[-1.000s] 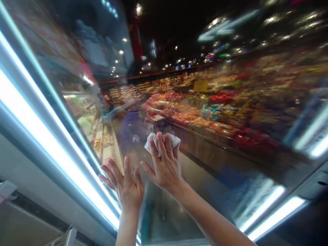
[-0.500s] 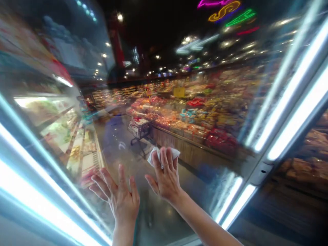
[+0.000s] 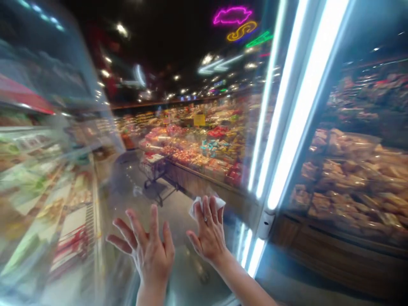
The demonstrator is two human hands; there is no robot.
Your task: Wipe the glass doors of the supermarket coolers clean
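My right hand (image 3: pixel 210 238) is held up, palm away from me, with a crumpled white cloth (image 3: pixel 193 209) under its fingertips. The cloth lies against what looks like a clear glass pane, and its corners stick out past the fingers. A ring shows on one finger. To the left, my left hand (image 3: pixel 155 255) is raised with its fingers spread wide and nothing in it. Whether its palm touches the pane I cannot tell.
Bright light tubes (image 3: pixel 306 97) run along a metal frame (image 3: pixel 266 223) on the right. Through the glass show a shopping cart (image 3: pixel 155 166) and heaped packaged goods (image 3: pixel 204 151). Blurred lit shelves (image 3: pixel 44 204) line the left; bagged goods (image 3: pixel 353 187) lie beyond the frame.
The view has turned right, so the lit frame and the cart now sit further left. My right hand with the cloth is slightly lower; my left hand stays spread.
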